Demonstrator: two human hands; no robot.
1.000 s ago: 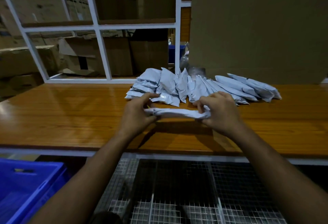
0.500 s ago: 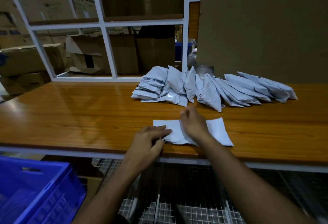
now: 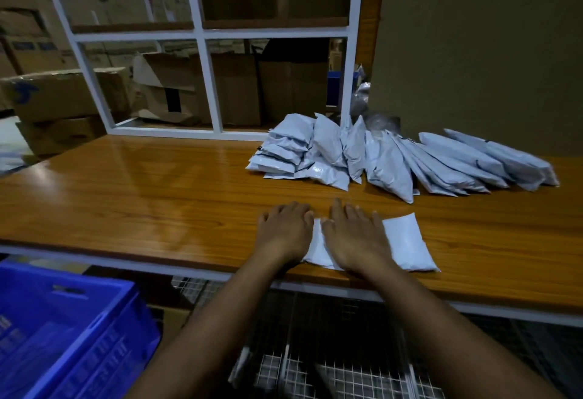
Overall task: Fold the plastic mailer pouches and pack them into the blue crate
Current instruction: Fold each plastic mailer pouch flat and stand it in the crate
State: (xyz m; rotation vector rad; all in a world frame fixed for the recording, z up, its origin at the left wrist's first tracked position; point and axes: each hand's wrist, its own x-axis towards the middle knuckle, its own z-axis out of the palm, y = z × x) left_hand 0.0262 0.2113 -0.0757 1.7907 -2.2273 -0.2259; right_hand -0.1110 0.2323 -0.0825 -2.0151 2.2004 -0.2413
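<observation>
Wooden table [image 3: 142, 196]: blue crate [image 3: 63, 335] near-left, contents unclear; my left hand [image 3: 284, 233] and right hand [image 3: 355, 240] press a pouch [image 3: 405, 242], fingers [image 3: 339, 210] flat.

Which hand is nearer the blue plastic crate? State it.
Left. The left hand lies flat on the white plastic mailer pouch, on the side toward the blue plastic crate; the right hand presses farther right.

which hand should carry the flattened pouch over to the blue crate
Left, probably. The blue crate sits low at the person's left, below the table edge, so the left hand has the shorter path. Both hands lie flat on the pouch; the right hand would have to cross the body.
</observation>
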